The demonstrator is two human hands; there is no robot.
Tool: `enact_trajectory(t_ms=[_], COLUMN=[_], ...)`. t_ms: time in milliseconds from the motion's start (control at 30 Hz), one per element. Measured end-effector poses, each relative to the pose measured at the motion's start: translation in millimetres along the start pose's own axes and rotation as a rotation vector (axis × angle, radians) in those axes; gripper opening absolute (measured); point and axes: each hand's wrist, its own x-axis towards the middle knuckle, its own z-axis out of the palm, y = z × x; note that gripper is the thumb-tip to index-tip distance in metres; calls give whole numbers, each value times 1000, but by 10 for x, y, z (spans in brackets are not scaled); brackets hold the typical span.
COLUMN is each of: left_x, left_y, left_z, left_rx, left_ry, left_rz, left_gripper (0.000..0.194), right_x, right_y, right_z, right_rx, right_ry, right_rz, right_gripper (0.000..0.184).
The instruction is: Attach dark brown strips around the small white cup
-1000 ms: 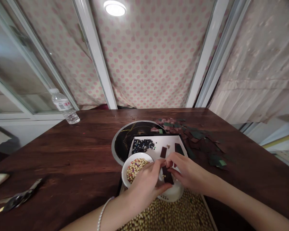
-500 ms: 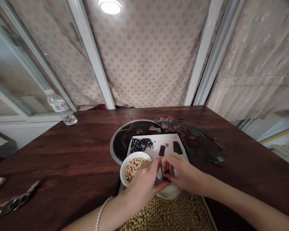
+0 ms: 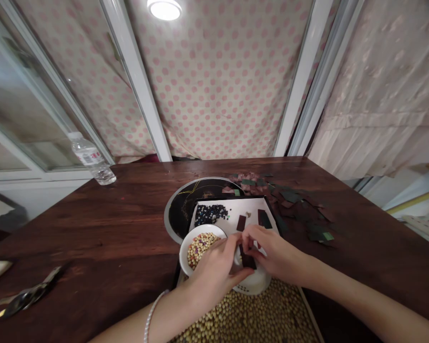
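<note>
My left hand (image 3: 214,267) pinches a dark brown strip (image 3: 249,261), its thumb along the lower edge and its fingers at the upper left. From the other side, my right hand (image 3: 277,255) has bent fingers closed at the strip's upper end; any small piece between them is hidden. Both hands are above a white bowl (image 3: 259,287), which has a few small dark beads in it. Left of it, partly behind my left hand, a second white bowl (image 3: 182,259) holds cream beads with some coloured ones. Below both bowls lies a mass of tan beads (image 3: 236,319).
A white-lined tray (image 3: 236,205) holds dark beads (image 3: 209,214) and brown and green strips (image 3: 264,219). A round black mat (image 3: 175,209) lies behind it. Brown and green scraps (image 3: 300,205) spread rightward. A water bottle (image 3: 93,159) and scissors (image 3: 28,295) are left.
My right thumb has drawn up and back from the strip's lower part, so more of the strip shows. My left hand stays almost where it was.
</note>
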Motion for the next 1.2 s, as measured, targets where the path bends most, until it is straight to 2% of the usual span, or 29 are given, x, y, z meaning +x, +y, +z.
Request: enact_trajectory(t_ms=[233,600,933,1200], left_x=[1,-1,-7,-5], left_y=[8,-8,-34,-18], left_z=[-2,11,22,16], left_rx=[3,32,11,9], left_ry=[-7,-9,6,1], left_rz=[2,10,23,6], left_gripper=[43,51,50,50], right_x=[-2,20,-22,-32], right_y=[-24,21,-3,-41], right_z=[1,-4,12,-41], right_rx=[-13,79,-25,62], right_ry=[-14,34,-6,-67], right_rz=[5,118,47,56], right_gripper=[18,20,16,20])
